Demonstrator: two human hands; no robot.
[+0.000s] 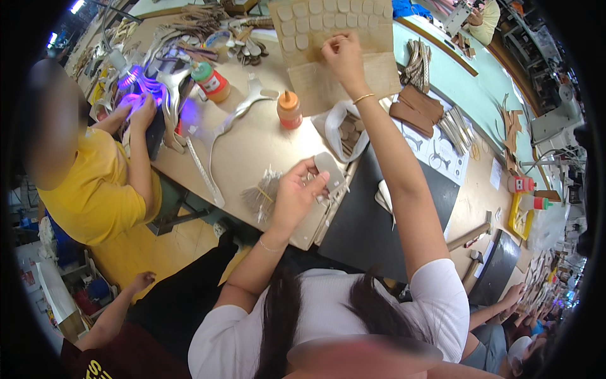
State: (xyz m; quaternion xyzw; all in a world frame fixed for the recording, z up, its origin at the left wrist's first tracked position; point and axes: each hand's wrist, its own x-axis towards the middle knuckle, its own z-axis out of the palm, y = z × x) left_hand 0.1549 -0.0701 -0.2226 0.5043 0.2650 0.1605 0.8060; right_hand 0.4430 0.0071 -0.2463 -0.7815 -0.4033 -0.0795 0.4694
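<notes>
My left hand (295, 196) holds a grey rounded patch (327, 169) between thumb and fingers, above the near edge of the table. My right hand (344, 55) reaches far forward over a brown cardboard sheet (338, 82). Its fingers are pinched together; whatever is between them is too small to make out. Rows of pale rounded patches (314, 24) lie on the sheet's far part, just beyond this hand. Below the sheet, a white plastic bag (331, 129) holds brown pieces (349, 134). To its left stands an orange-capped bottle (290, 112).
A green-capped bottle (211, 82) and a pale strap (240, 110) lie left. A bundle of thin strands (261, 197) sits by my left wrist. Brown leather pieces (416, 110), a black mat (410, 215) and a hammer (472, 268) are right. A person in yellow (104, 183) works under a purple lamp.
</notes>
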